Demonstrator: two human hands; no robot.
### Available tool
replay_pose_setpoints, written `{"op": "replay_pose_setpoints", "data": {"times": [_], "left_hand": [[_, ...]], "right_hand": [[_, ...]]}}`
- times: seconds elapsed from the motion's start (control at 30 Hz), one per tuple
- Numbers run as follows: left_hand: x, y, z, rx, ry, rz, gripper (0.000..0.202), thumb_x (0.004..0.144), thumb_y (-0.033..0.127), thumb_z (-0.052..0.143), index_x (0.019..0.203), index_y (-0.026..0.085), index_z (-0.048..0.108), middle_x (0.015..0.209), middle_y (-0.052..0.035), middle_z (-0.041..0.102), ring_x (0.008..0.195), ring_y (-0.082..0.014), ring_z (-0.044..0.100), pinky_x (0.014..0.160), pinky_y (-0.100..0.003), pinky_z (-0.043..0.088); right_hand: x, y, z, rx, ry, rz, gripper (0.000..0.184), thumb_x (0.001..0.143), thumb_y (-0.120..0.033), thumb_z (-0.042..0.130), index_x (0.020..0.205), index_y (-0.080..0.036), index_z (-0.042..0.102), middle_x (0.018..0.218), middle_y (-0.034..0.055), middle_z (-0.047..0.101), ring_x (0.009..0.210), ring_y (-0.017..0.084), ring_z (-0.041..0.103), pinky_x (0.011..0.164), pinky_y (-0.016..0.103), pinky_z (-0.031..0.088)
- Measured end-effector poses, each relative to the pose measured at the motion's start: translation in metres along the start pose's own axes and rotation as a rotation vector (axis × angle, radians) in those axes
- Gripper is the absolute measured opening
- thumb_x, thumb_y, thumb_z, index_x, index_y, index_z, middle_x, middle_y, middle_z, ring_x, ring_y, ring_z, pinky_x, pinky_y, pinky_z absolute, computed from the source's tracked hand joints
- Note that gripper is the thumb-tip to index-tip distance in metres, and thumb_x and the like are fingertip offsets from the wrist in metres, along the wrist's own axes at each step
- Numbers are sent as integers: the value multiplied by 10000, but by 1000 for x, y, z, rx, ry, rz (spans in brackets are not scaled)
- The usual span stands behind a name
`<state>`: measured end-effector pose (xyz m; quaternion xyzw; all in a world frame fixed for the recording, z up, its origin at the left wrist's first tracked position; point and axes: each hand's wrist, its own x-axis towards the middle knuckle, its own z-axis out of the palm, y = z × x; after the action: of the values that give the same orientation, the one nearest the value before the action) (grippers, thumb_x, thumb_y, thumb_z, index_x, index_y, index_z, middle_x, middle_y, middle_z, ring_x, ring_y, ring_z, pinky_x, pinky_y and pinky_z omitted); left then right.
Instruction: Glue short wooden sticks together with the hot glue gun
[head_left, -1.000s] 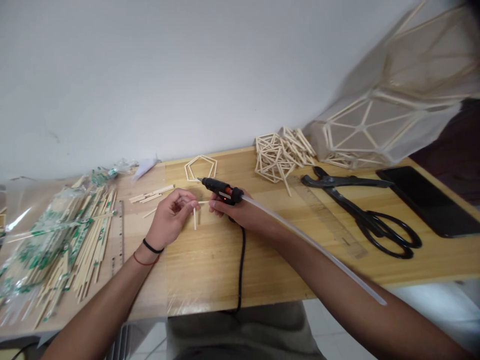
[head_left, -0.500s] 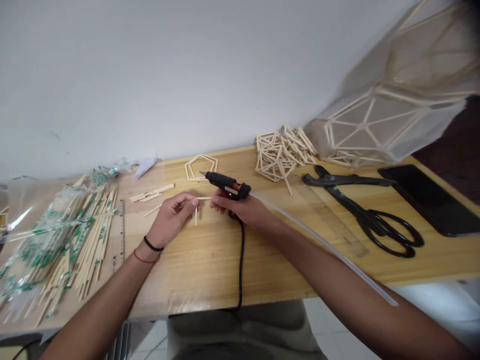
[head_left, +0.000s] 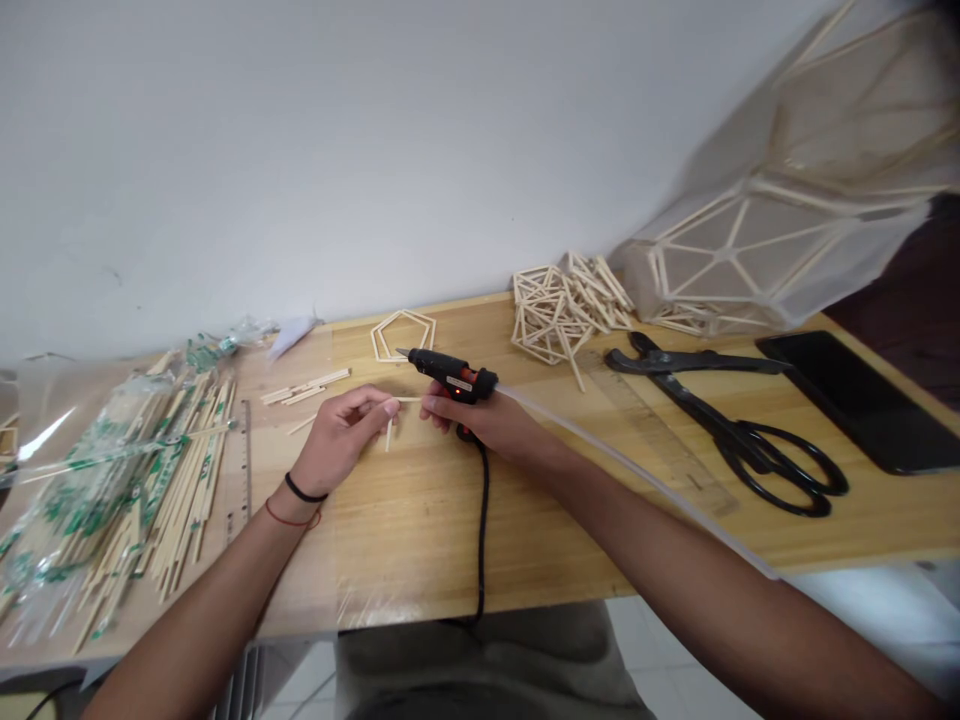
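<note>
Hands meet near the middle of a long wooden table (head_left: 570, 520) set against a white wall. Closed in a pinch, the left hand (head_left: 341, 440) grips short bamboo sticks (head_left: 390, 428) at its fingertips: one piece hangs down toward the tabletop while another runs sideways to the fingers of the right hand. Wrapped around the grip of a black glue gun (head_left: 450, 374), the right hand (head_left: 487, 420) also touches the end of that sideways piece with a fingertip; the gun's nozzle points left and away, toward the wall, and a small red light shows on its body. Out of the back of the gun a long clear glue stick (head_left: 622, 470) slants along the right forearm, and a black cord (head_left: 482, 540) drops from the handle over the near edge of the table. Just beyond the nozzle lies a flat pentagon frame (head_left: 403, 334) made of the same sticks, and a few loose cut sticks (head_left: 304, 388) lie to its left. Far left, a heap of chopsticks (head_left: 172, 480), some in green-printed wrappers, spreads beside a metal ruler (head_left: 244, 470). Right of the gun sits a pile of small stick frames (head_left: 562, 305), then large black scissors (head_left: 735, 430) lying on a clear ruler (head_left: 660, 440), a dark phone (head_left: 862, 400) near the right end, and behind them a big faceted stick structure covered in pale sheeting (head_left: 787, 220)
</note>
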<state>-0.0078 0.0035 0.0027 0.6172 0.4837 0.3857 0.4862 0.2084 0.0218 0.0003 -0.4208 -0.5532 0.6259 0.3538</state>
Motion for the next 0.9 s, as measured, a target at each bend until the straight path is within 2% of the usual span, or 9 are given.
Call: {"op": "replay_pose_setpoints", "data": {"times": [0.1, 0.2, 0.5, 0.7, 0.9], "left_hand": [[0, -2, 0, -96, -41, -2, 267, 913, 415, 700, 902, 150, 725, 754, -31, 672, 583, -99, 500, 553, -227, 401], [0, -4, 0, -174, -68, -2, 235, 927, 386, 689, 970, 158, 728, 768, -30, 665, 615, -109, 516, 563, -230, 400], [-1, -6, -2, -177, -63, -38, 237, 928, 372, 679, 846, 150, 692, 744, -31, 636, 677, -139, 540, 619, -257, 401], [-3, -7, -3, -218, -116, -30, 216, 911, 364, 701, 884, 150, 685, 743, -32, 638, 683, -144, 542, 625, -259, 399], [-3, -3, -3, -176, -160, 39, 234, 951, 361, 649, 847, 151, 650, 711, -21, 626, 633, -121, 513, 601, -246, 401]], "right_hand": [[0, -1, 0, -5, 11, 8, 223, 789, -408, 675, 772, -186, 662, 681, -6, 630, 625, 120, 548, 586, 259, 400], [0, 0, 1, 5, 20, 16, 219, 784, -407, 683, 773, -189, 658, 662, -13, 620, 622, 121, 553, 591, 260, 404], [1, 0, 2, 3, 6, 6, 201, 767, -387, 688, 785, -192, 642, 662, -25, 613, 606, 113, 538, 566, 255, 391], [-1, -2, 2, 11, 3, 27, 216, 753, -389, 713, 790, -195, 628, 652, -33, 605, 594, 111, 527, 555, 255, 389], [0, -1, 2, 17, 5, 16, 247, 756, -409, 734, 823, -189, 646, 659, -29, 602, 603, 113, 532, 561, 252, 396]]}}
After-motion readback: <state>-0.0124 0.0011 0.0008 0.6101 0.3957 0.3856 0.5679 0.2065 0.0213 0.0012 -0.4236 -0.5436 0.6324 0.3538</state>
